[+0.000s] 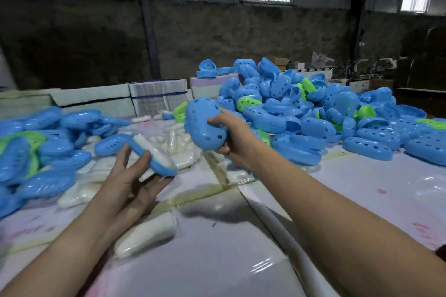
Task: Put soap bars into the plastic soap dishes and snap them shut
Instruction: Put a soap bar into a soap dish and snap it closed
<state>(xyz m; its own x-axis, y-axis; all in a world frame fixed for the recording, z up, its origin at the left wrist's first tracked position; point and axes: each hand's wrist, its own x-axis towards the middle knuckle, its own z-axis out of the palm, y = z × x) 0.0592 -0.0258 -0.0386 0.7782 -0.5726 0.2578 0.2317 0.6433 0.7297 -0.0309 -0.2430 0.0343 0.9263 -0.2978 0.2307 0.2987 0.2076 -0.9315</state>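
My left hand holds a blue dish half from below, with a white wrapped soap bar lying in it. My right hand grips a second blue dish half with holes, raised above the table and turned with its outer side toward me. The two halves are apart. More wrapped soap bars lie in a loose pile beyond my hands, and one soap bar lies on the table under my left forearm.
A big heap of blue and green dish halves fills the right back of the table. Closed blue dishes pile up at the left. White boxes stand along the far edge. The plastic-covered tabletop stretches toward me.
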